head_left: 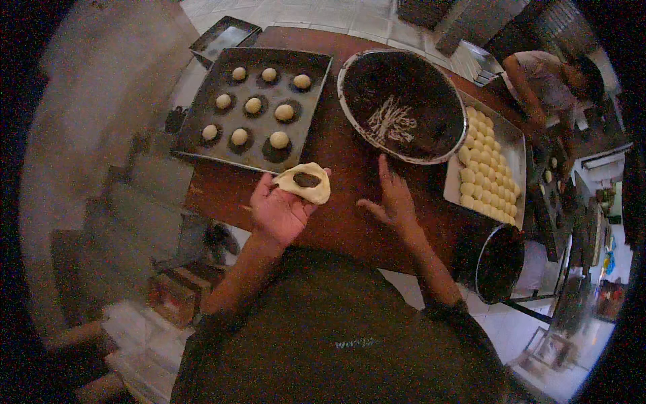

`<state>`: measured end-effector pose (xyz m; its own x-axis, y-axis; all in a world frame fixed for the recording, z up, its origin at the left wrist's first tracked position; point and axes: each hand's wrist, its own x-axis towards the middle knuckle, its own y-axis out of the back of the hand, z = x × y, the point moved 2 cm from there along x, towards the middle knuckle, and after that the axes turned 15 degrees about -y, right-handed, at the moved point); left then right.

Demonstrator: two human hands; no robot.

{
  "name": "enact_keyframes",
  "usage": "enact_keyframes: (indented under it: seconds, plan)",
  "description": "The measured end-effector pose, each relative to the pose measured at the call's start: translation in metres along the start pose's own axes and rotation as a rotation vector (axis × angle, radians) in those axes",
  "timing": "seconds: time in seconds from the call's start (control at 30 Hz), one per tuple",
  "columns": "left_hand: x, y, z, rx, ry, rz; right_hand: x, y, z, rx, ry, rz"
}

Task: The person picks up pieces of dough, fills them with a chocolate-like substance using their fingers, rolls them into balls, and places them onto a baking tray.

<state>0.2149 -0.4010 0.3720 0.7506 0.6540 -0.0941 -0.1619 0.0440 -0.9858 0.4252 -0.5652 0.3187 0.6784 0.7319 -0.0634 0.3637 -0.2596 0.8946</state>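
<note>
On the palm and fingers of my left hand [277,210] lies a flattened piece of dough [320,192], with a dark lump of filling [307,180] in its middle. That hand is palm up, just off the near edge of a dark baking tray [304,111]. Several round dough balls [253,105] sit spaced out in rows on this tray. My right hand [394,200] is empty, fingers apart, its index finger close to the near rim of a large round bowl [437,101]. Dark filling and a patch of pale streaks [392,121] show inside the bowl.
A second tray [515,149] at the right holds several closely packed dough balls [486,168]. Nearer stands a dark round container [499,264]. All this is around a reddish-brown table [343,229]. Another person [548,81] works at the far right. A cardboard box [178,296] is at lower left.
</note>
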Motion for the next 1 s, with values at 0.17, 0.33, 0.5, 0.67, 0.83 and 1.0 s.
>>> enact_keyframes:
  seconds: [0.17, 0.33, 0.5, 0.67, 0.83, 1.0]
  plan:
    - [-0.001, 0.002, -0.007, 0.245, 0.028, 0.138, -0.011, 0.092, -0.105, 0.347, 0.421, -0.075]
    - [-0.020, 0.015, -0.015, 0.639, 0.122, 0.115, -0.011, 0.069, -0.088, 0.338, 0.476, -0.156]
    - [-0.027, -0.009, -0.008, 1.573, -0.070, -0.406, -0.011, 0.061, -0.087, 0.897, 0.288, -0.289]
    - [-0.025, 0.026, -0.010, 1.969, -0.208, -0.435, -0.019, 0.001, -0.069, 0.705, 0.014, -0.462]
    - [-0.023, 0.072, -0.016, 1.437, -0.060, -0.057, -0.041, -0.009, -0.083, 0.504, 0.311, -0.004]
    - [-0.039, -0.012, 0.006, 0.445, 0.226, 0.248, -0.047, 0.027, -0.070, 0.853, 0.131, -0.218]
